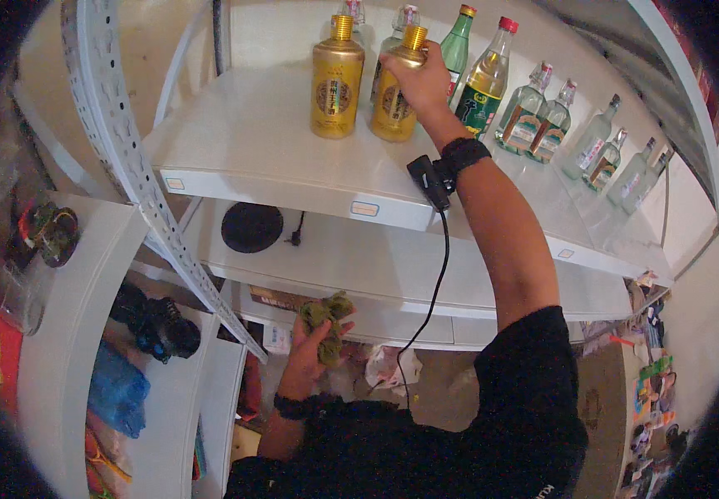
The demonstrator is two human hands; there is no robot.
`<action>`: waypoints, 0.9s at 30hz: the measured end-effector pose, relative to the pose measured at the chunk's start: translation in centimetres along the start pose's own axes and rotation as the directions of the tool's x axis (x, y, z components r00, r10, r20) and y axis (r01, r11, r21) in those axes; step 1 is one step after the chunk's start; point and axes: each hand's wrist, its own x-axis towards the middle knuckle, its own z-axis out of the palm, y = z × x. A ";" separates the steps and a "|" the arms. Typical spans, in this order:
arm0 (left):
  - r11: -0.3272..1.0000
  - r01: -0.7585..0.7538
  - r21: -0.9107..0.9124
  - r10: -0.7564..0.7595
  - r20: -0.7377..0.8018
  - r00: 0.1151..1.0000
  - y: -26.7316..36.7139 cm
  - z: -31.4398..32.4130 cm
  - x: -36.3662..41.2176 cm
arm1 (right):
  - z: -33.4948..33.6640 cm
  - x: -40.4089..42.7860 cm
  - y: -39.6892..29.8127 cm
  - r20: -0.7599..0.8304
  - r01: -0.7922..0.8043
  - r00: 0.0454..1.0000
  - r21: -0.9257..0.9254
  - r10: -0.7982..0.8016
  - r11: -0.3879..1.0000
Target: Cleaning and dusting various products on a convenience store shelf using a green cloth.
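Observation:
My right hand [419, 81] reaches up to the top shelf, its fingers around the shoulder of a gold liquor bottle [394, 112]. That bottle stands upright, its base on or very close to the shelf. A matching gold bottle [337, 93] is just to its left. Lower down, in front of my body, my left hand [308, 349] holds a crumpled olive-green cloth [328, 318]. Right of my right hand stand a green glass bottle [457, 50] and a clear bottle with a red cap and green label [484, 81].
Several clear glass bottles [534, 115] line the right of the white top shelf [241, 125]. A perforated metal upright [122, 131] rises at left. The shelf below bears a black round object [252, 227] and a plug [296, 236]. A black cable [437, 287] hangs from my right wrist device.

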 end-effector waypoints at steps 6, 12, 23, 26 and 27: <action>0.999 -0.030 -0.021 0.032 0.089 0.995 -0.1 -0.1 1.2 | -0.9 0.7 0.5 0.100 -0.020 0.994 -0.159 0.036 0.987; 0.999 -0.048 0.022 0.044 0.131 0.990 -0.5 1.1 1.5 | -3.9 -2.7 -2.5 0.071 -0.074 0.993 -0.220 0.092 0.973; 0.998 0.065 -0.017 -0.061 0.152 0.986 -3.9 2.7 2.9 | -25.9 -14.9 -5.1 0.289 -0.312 0.931 0.312 0.223 0.898; 0.994 0.101 0.052 -0.107 0.135 0.985 -5.4 4.1 3.3 | -31.1 -14.9 -3.4 0.245 -0.358 0.924 0.290 0.293 0.888; 0.993 0.109 0.054 -0.115 0.133 0.984 -5.9 4.3 3.6 | -32.5 -15.2 -3.0 0.198 -0.373 0.924 0.267 0.328 0.889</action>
